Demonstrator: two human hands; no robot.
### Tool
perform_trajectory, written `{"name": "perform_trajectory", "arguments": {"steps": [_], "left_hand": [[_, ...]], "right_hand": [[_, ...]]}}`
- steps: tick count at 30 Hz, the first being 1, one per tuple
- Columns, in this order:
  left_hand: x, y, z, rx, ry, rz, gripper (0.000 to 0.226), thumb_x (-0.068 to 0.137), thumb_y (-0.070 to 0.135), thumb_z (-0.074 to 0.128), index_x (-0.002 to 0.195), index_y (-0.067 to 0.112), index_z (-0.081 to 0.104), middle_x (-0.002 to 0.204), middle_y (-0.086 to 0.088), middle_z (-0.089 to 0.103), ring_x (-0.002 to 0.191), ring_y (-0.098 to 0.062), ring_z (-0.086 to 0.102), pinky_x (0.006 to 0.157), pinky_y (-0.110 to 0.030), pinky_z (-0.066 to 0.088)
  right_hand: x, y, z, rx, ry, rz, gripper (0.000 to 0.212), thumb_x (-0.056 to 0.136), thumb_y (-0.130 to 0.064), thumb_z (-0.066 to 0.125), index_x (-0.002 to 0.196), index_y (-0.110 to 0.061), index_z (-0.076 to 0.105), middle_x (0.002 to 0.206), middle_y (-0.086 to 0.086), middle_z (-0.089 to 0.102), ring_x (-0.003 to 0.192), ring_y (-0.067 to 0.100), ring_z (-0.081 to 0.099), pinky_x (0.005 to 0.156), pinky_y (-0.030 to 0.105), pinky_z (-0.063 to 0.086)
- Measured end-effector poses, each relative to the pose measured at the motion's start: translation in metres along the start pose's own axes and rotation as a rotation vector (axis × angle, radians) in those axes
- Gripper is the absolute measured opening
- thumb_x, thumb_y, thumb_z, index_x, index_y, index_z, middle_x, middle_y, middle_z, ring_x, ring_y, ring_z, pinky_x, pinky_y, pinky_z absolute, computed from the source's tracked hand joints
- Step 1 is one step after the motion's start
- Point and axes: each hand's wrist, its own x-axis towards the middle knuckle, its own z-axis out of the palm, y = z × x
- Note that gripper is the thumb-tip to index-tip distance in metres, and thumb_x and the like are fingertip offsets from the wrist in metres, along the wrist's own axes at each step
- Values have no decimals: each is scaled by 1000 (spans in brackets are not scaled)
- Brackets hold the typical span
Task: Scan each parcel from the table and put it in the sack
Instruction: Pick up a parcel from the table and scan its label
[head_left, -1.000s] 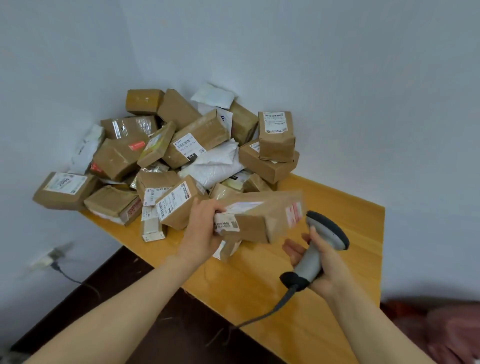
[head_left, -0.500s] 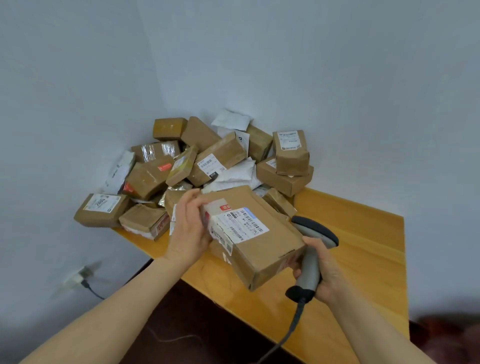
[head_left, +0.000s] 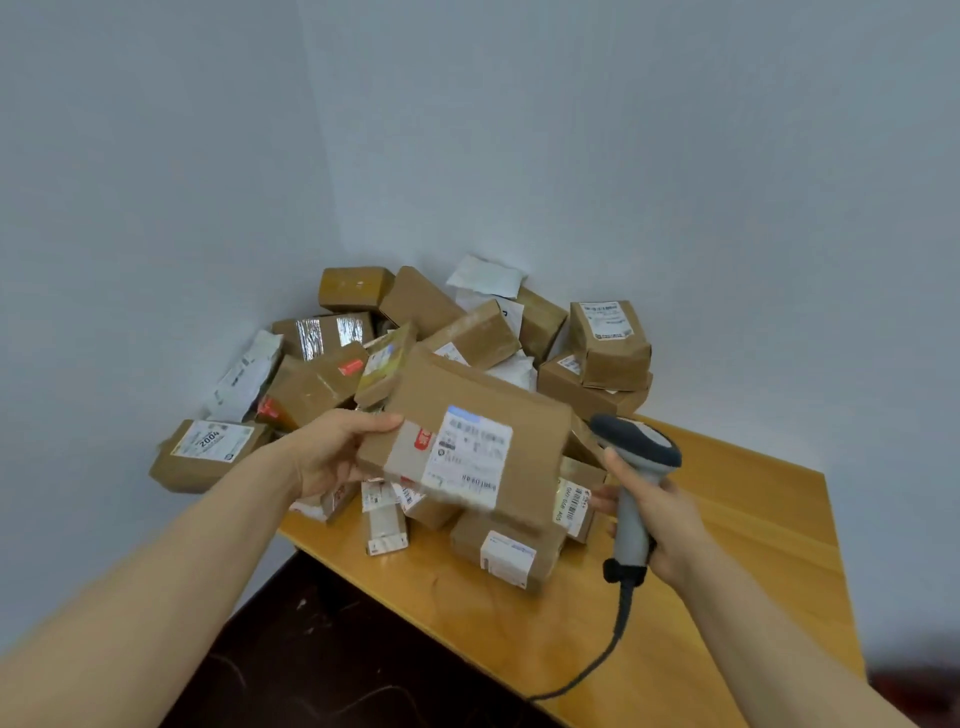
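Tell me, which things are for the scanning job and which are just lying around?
For the job: the parcel in the left hand, the scanner in the right hand, the pile of parcels, the table.
Just there: the wall, the dark floor.

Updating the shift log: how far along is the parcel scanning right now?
Done: cannot tell; no sack is in view. In hand: the left hand holds a brown parcel label-up, and the right hand grips the scanner beside it. Left: a large pile of parcels on the table, all to scan and bag.
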Motion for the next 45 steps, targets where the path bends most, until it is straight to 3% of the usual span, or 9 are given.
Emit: {"name": "perform_trajectory", "arguments": {"steps": [5,15,28,38,42,45], "left_hand": [[11,-16,-14,-175,202,76,41,77,-3,65,116,3,60,109,-15,70,104,-27,64,72,-36,56],[23,-30,-30,-134,286,91,40,78,-10,65,112,10,60,102,-9,71,97,-22,65,71,-35,55],[25,-35,-33,-131,296,119,36,77,-11,65,103,13,60,99,-8,70,93,-21,64,69,-34,54],[27,-36,-35,-149,276,118,39,77,-11,65,106,14,59,108,-10,67,101,-24,60,79,-38,52],[28,-35,-27,-151,215,92,31,81,-4,65,107,13,62,104,-9,71,97,-22,65,69,-34,56],[39,-39,-3,-130,108,27,32,82,10,67,114,6,63,110,-14,70,102,-27,65,79,-37,56]], "right_hand": [[-14,5,23,-101,-159,17,21,76,-10,77,92,-2,65,60,12,62,43,18,51,42,25,44],[-39,-11,68,-262,-339,10,11,76,-5,74,78,-6,64,57,9,58,43,16,49,45,26,45],[-47,-14,75,-319,-319,-27,13,77,-6,75,78,-8,63,56,7,59,42,14,51,45,25,46],[-46,-13,74,-349,-305,-45,13,77,-4,75,75,-8,62,55,7,58,42,14,51,45,24,46],[-45,-8,67,-307,-266,-48,10,77,-6,75,78,-6,65,58,10,61,42,15,51,44,24,45],[-43,4,42,-145,-123,-10,12,78,-6,75,84,-2,66,62,13,65,41,16,50,42,25,43]]}}
